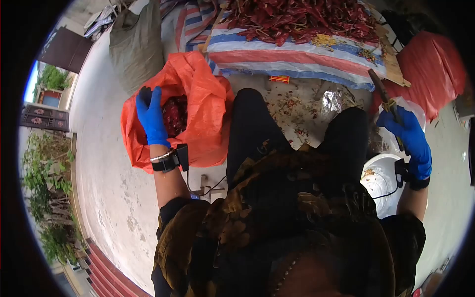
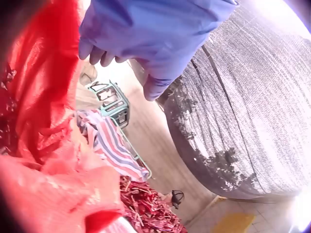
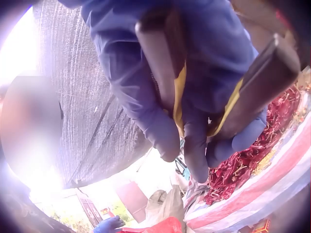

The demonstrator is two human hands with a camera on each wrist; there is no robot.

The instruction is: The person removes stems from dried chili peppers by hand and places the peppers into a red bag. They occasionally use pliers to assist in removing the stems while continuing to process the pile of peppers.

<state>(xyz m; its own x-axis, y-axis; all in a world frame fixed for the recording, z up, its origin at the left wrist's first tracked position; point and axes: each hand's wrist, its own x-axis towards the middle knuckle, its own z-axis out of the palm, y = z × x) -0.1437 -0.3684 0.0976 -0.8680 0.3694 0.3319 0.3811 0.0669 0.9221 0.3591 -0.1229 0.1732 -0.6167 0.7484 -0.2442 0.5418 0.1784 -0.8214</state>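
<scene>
My left hand, in a blue glove, is raised over the mouth of an orange-red woven bag, fingers extended beside its edge. Dark red dried chilies show inside the bag. In the left wrist view the thumb stands apart from the fingers, with nothing between them. My right hand, also gloved in blue, grips a two-handled tool resembling shears. The right wrist view shows its dark, yellow-edged handles spread apart, with the fingers around them; its working end is hidden there.
A large heap of dried red chilies lies on a striped sheet ahead. A white bucket stands by my right forearm. Farther right sits a red sack. A grey-green sack is beyond the bag; scraps litter the floor.
</scene>
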